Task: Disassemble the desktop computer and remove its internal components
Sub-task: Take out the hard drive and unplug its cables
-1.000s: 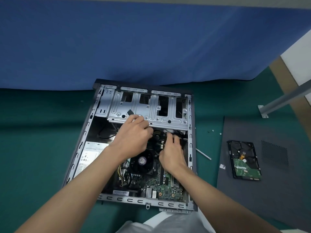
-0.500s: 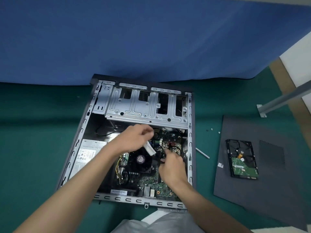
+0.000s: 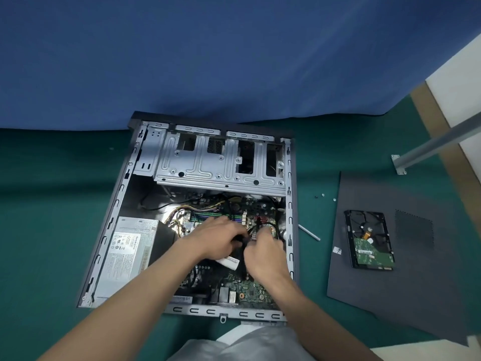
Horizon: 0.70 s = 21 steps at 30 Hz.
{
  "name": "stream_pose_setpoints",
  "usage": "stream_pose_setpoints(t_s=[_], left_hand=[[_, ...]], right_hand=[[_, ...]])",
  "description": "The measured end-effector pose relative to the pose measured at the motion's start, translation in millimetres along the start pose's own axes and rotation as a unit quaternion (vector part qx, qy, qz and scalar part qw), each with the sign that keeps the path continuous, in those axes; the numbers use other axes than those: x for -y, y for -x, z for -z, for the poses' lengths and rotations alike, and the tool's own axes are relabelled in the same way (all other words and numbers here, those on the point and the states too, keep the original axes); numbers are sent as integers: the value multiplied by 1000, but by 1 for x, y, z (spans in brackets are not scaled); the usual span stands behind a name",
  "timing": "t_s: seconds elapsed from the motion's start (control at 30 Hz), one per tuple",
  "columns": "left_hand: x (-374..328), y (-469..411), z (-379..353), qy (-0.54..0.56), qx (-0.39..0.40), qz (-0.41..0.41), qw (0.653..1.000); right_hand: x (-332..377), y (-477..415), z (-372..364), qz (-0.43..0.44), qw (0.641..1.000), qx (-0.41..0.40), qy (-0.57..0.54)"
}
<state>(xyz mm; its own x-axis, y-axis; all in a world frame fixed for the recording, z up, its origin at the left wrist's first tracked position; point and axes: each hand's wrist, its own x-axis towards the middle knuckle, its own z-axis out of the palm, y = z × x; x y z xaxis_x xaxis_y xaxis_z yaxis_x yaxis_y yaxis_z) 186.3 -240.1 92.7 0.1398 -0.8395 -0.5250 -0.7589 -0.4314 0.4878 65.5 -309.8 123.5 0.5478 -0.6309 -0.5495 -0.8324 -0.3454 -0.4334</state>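
My left hand [image 3: 218, 239] and right hand [image 3: 264, 256] both pinch the limp black cable [image 3: 244, 268]; I'd judge it best pulled by its stiff plug, sparing the fragile motherboard [image 3: 250, 291].

place: workshop bench | signs: green mat [image 3: 52, 204], blue backdrop [image 3: 208, 61], opened computer case [image 3: 197, 310]

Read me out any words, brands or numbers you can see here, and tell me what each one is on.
No text here can be read.
The power supply label: print too blurred.
The white sticker: dark print, too blurred.
The hard drive label: too small.
The strip sticker on the case: too small.
The tag on the side panel: too small.
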Motion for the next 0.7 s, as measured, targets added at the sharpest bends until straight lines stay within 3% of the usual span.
stream_pose_setpoints(t_s=[0.13,0.33,0.7], left_hand=[[8,7,-18,-10,-38,-35,999],[17,12,-36,-22,-74,-50,996],[23,21,-46,-71,-155,-17,985]], right_hand=[[18,-17,3,99,971,-59,210],[32,-61,13,106,928,46,355],[22,-86,9,206,844,50,493]])
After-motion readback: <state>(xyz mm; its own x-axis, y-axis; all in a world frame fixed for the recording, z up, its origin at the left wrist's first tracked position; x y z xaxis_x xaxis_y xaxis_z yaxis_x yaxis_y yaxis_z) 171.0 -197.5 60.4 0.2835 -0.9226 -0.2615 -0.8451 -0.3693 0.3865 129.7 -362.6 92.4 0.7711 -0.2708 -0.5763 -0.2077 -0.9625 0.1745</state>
